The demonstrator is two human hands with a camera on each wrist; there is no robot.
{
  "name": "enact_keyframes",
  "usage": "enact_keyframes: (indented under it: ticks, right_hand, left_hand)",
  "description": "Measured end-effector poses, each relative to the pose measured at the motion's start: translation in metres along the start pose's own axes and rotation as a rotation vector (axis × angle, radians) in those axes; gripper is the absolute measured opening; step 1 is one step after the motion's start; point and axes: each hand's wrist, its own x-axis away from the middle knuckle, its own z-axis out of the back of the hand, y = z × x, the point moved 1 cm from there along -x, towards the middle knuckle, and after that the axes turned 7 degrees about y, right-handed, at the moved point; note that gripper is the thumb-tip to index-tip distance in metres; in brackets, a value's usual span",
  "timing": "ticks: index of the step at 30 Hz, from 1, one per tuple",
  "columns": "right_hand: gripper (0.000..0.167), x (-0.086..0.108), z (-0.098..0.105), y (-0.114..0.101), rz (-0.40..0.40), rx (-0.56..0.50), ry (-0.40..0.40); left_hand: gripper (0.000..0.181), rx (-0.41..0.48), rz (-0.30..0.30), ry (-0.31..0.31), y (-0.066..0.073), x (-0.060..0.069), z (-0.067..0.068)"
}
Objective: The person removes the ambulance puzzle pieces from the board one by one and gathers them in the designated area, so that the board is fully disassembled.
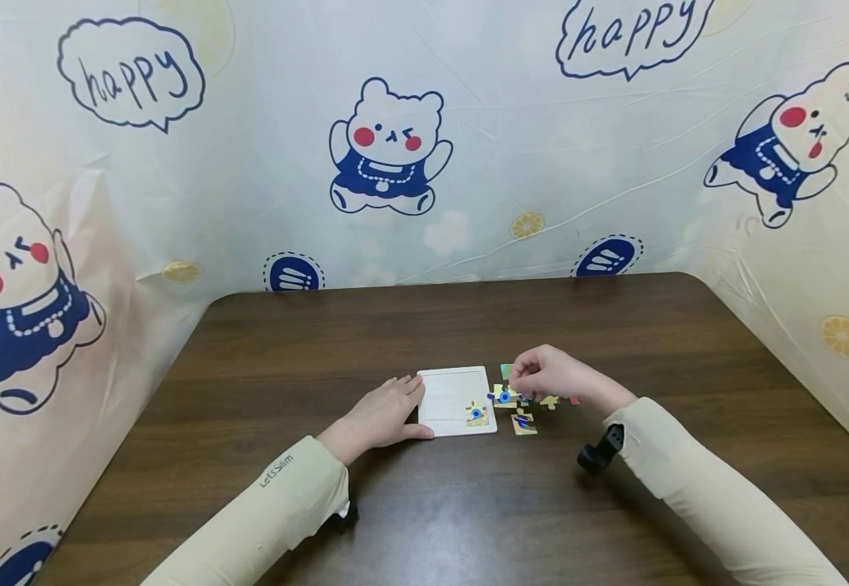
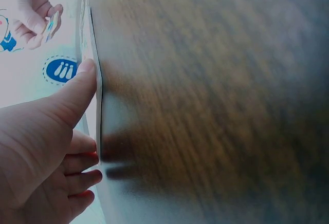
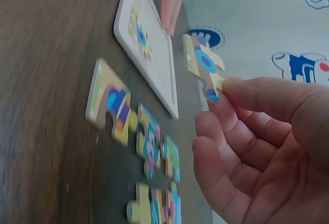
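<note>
A white square puzzle tray (image 1: pixel 449 395) lies on the table, with one yellow-and-blue puzzle piece (image 1: pixel 477 413) in its near right corner. My left hand (image 1: pixel 387 413) rests along the tray's left side, its fingers and thumb stretched out and touching the edge. Beyond the tray's right side, my right hand (image 1: pixel 550 374) pinches a jigsaw piece (image 3: pixel 204 59) with a blue round shape, between thumb and forefinger. The right wrist view shows this piece raised above the table. Loose pieces lie below the right hand, among them one with a purple-and-blue figure (image 3: pixel 119 106).
The brown wooden table (image 1: pixel 424 505) has rounded far corners. Behind it hangs a pale cloth (image 1: pixel 263 163) printed with cartoon bears. A small green-edged piece (image 1: pixel 506 371) lies by the tray's far right corner. A black wrist camera (image 1: pixel 600 450) sits under the right sleeve.
</note>
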Motion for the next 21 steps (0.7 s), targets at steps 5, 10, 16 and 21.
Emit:
enact_keyframes:
  ticks: [5,10,16,21]
  right_hand:
    - [0.007,0.008,0.010,0.010,-0.019,0.072,0.000]
    - [0.009,0.015,0.019,0.022,-0.033,0.055,-0.020]
    - [0.009,0.023,0.028,0.032,-0.027,0.072,-0.046]
    - [0.009,0.028,0.031,0.039,-0.031,0.106,-0.071]
  left_hand:
    - [0.076,0.002,0.008,-0.006,0.000,0.000,0.000]
    - [0.076,-0.003,0.011,-0.012,0.001,0.000,0.000]
    - [0.077,-0.004,0.015,-0.017,0.000,0.000,-0.001]
    - [0.077,-0.006,0.010,-0.015,0.000,0.000,0.000]
